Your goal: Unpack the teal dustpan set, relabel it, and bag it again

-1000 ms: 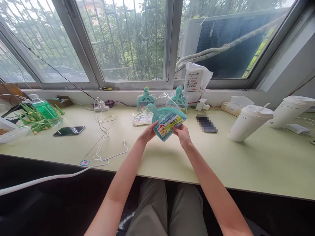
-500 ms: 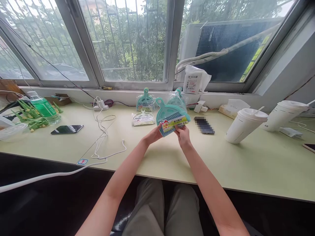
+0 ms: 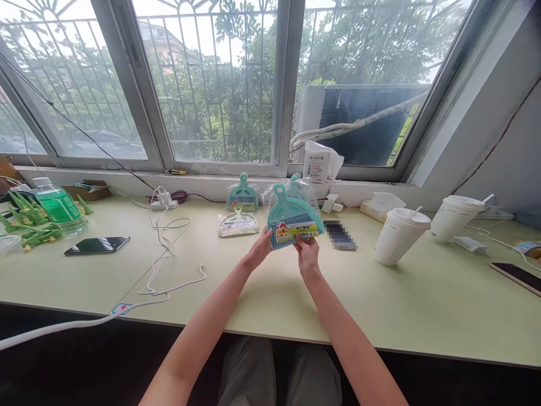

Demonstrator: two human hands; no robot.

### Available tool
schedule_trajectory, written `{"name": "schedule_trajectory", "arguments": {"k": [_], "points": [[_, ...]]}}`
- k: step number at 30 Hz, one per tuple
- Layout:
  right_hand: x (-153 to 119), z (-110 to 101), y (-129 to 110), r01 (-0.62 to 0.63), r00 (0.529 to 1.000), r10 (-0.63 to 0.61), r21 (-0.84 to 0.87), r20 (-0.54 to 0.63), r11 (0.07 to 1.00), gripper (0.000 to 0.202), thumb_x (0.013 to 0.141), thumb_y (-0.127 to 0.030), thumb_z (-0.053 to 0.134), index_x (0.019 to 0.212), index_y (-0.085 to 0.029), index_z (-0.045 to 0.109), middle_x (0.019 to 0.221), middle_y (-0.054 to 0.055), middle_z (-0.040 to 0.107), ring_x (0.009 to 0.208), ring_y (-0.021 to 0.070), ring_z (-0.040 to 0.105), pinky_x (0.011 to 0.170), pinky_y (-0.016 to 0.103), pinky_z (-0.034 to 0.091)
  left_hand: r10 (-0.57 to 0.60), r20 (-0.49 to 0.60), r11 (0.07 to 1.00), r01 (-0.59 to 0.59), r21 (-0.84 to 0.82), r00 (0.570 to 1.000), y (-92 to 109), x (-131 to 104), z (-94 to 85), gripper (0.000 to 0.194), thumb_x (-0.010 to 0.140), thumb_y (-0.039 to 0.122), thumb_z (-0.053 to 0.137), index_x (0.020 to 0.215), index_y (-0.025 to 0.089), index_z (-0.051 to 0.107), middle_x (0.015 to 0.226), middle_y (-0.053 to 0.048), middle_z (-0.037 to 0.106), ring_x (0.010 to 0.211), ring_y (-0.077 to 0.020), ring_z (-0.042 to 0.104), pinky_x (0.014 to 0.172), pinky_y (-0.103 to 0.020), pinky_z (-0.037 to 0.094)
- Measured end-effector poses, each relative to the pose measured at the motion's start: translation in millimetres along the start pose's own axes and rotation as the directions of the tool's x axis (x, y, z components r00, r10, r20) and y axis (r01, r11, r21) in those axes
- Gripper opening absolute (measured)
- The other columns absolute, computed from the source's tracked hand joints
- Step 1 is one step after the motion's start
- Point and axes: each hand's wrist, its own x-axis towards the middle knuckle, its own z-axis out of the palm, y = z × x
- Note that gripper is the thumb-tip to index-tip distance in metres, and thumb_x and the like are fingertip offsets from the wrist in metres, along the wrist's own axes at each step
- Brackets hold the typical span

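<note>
Both of my hands hold up a teal mini dustpan set [image 3: 291, 217] in a clear bag, upright above the pale green table [image 3: 270, 293]. My left hand [image 3: 261, 251] grips its lower left corner. My right hand [image 3: 307, 252] pinches its bottom edge under the yellow label. Behind it, a second teal set [image 3: 242, 197] leans at the window sill, a third [image 3: 296, 186] is mostly hidden by the held one, and a clear bagged set [image 3: 238, 224] lies flat.
Two white lidded cups [image 3: 399, 235] [image 3: 454, 218] stand at the right. A black phone [image 3: 97, 245] and white cables [image 3: 165, 248] lie at the left by a green bottle [image 3: 57, 204] and green clips [image 3: 25, 225]. Another phone [image 3: 516, 276] lies far right.
The dustpan set has turned from tilted to upright in my hands, handle pointing up. My view has risen, showing more window and the right end of the table.
</note>
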Motion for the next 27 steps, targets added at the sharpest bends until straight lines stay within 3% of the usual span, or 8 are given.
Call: {"name": "schedule_trajectory", "arguments": {"k": [5,12,16,17,19,21,22,27], "points": [[1,-1,7,-0.047,0.999,0.047,-0.001,0.014,0.999,0.038,0.057,-0.027,0.079,0.088,-0.019,0.06,0.095,0.004,0.068,0.1,0.0213,0.063,0.088,0.037,0.054,0.104,-0.072,0.988,-0.094,0.123,0.992,7,-1,-12.2,0.059,0.084,0.056,0.046,0.137,0.031,0.035,0.14,-0.005,0.044,0.13,-0.0251,0.037,0.107,-0.045,0.028],[14,-14,0,-0.034,0.994,0.041,0.066,-0.102,0.997,0.039,0.055,-0.025,0.079,0.089,-0.019,0.059,0.101,0.005,0.067,0.102,0.0206,0.062,0.09,0.035,0.054,-0.066,-0.04,0.962,0.075,0.261,0.997,-11,3,-3.2,0.07,0.083,0.061,0.042,0.142,0.029,0.023,0.127,-0.008,0.056,0.119,-0.022,0.051,0.105,-0.044,0.031],[14,-11,-2,-0.043,0.998,0.044,0.018,-0.052,0.999,0.04,0.054,-0.025,0.08,0.088,-0.018,0.06,0.098,0.005,0.068,0.099,0.022,0.063,0.086,0.037,0.055,0.069,-0.191,0.925,0.009,0.38,0.979,-5,6,-0.4,0.074,0.083,0.067,0.031,0.145,0.03,0.01,0.144,-0.01,0.036,0.131,-0.0241,0.036,0.105,-0.046,0.03],[13,-9,-2,-0.044,0.999,0.044,0.008,-0.029,0.999,0.041,0.054,-0.026,0.081,0.089,-0.018,0.06,0.098,0.005,0.068,0.098,0.0222,0.063,0.086,0.037,0.056,0.199,-0.278,0.875,-0.043,0.482,0.94,-1,4,-0.3,0.075,0.083,0.066,0.034,0.144,0.03,0.01,0.149,-0.01,0.028,0.135,-0.0243,0.03,0.107,-0.046,0.028],[10,-6,-1,-0.043,0.999,0.043,-0.02,0.015,0.999,0.043,0.053,-0.027,0.081,0.09,-0.017,0.06,0.096,0.005,0.069,0.097,0.0225,0.063,0.084,0.038,0.056,0.55,-0.378,0.679,-0.135,0.722,0.745,8,-1,0.8,0.071,0.085,0.061,0.039,0.143,0.027,0.014,0.152,-0.01,0.018,0.139,-0.023,0.02,0.11,-0.043,0.023],[8,-3,1,-0.045,0.997,0.048,-0.068,0.054,0.997,0.045,0.052,-0.028,0.082,0.09,-0.017,0.061,0.093,0.005,0.069,0.093,0.0224,0.064,0.081,0.039,0.056,0.791,-0.296,0.44,-0.162,0.883,0.536,20,-8,4.3,0.058,0.09,0.052,0.035,0.139,0.025,0.023,0.149,-0.01,0.025,0.137,-0.0207,0.024,0.11,-0.04,0.024],[6,-3,3,-0.047,0.996,0.054,-0.098,0.073,0.994,0.045,0.052,-0.029,0.082,0.089,-0.016,0.061,0.091,0.005,0.069,0.091,0.022,0.064,0.08,0.039,0.056,0.833,-0.221,0.346,-0.165,0.924,0.508,25,-11,6.6,0.049,0.093,0.047,0.03,0.137,0.024,0.029,0.144,-0.01,0.034,0.133,-0.0197,0.031,0.108,-0.039,0.028],[3,-2,13,-0.071,0.984,0.106,-0.23,0.143,0.971,0.043,0.049,-0.032,0.082,0.082,-0.016,0.06,0.084,0.004,0.069,0.082,0.0196,0.065,0.075,0.037,0.056,0.603,-0.021,0.043,-0.006,0.999,0.798,32,-14,13.9,0.035,0.093,0.043,0.033,0.105,0.023,0.059,0.097,-0.007,0.065,0.098,-0.0225,0.057,0.079,-0.033,0.044]]}}
